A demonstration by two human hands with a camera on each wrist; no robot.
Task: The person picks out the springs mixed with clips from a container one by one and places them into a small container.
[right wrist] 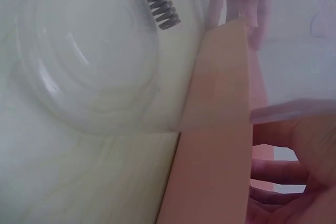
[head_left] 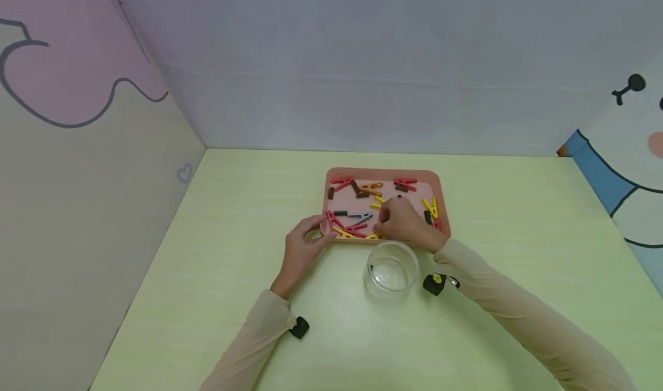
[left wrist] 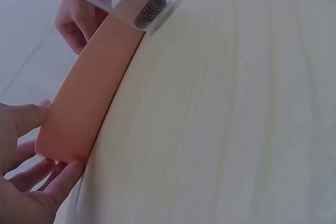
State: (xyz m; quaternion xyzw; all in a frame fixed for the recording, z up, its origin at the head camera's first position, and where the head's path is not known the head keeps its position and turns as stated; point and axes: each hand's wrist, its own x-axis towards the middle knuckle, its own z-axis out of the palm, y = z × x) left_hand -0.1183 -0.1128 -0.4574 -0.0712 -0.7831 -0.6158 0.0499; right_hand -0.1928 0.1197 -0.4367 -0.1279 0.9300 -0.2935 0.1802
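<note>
A shallow pink tray (head_left: 444, 221) holds clothespins in red, yellow, orange and grey, and several dark coil springs. My left hand (head_left: 303, 251) grips the tray's near left corner, thumb at the rim and fingertips low on the outer wall, as the left wrist view shows. My right hand (head_left: 406, 224) reaches down inside the tray with bent fingers, near a yellow clothespin (head_left: 373, 236); I cannot tell what its fingertips hold. Just in front of the tray stands a clear round container (head_left: 392, 271) with a dark coil spring (right wrist: 159, 1) in it.
A pale wood-grain table (head_left: 207, 264) lies under everything. A plain wall (head_left: 383, 114) closes its back, with printed panels at the left and right. Dark wrist cameras (head_left: 434, 284) sit at both sleeves, the right one close to the container.
</note>
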